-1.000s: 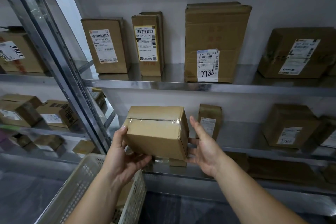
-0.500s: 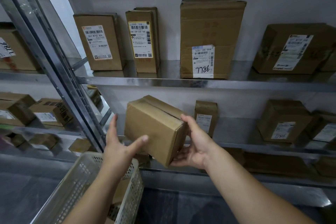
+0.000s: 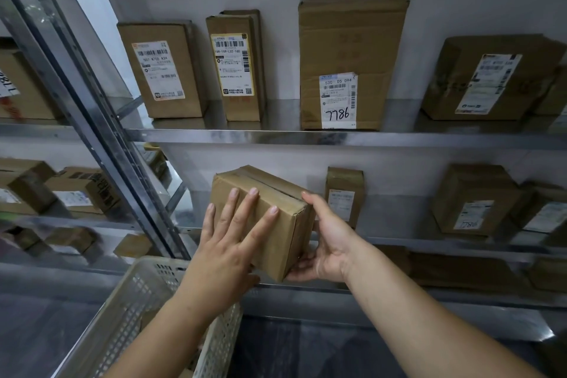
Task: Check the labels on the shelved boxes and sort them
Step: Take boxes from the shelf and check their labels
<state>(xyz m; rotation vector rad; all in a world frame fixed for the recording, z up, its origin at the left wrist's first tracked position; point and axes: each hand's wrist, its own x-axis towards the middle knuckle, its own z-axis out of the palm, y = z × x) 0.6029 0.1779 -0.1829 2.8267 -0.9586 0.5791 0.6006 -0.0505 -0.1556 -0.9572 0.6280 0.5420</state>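
I hold a plain brown cardboard box (image 3: pixel 277 193) tilted in front of the middle shelf; no label shows on its visible faces. My right hand (image 3: pixel 329 241) grips its right end, thumb on top and fingers curled under. My left hand (image 3: pixel 228 242) lies flat on the near face with fingers spread and straight. On the upper shelf (image 3: pixel 337 138) stand labelled boxes: one marked 507 (image 3: pixel 159 69), a narrow one (image 3: pixel 236 64), a tall one marked 7786 (image 3: pixel 346 61) and a wide one (image 3: pixel 491 77).
A white plastic basket (image 3: pixel 135 310) sits below my left arm. A slanted metal shelf post (image 3: pixel 89 107) runs down the left. The middle shelf holds a small labelled packet (image 3: pixel 343 193) and a box marked 7786 (image 3: pixel 472 199). More boxes (image 3: pixel 73 190) fill the left bay.
The box has been turned from level to tilted. My left hand let go of its left side and now lies flat on the near face. My right hand has closed round the right end.
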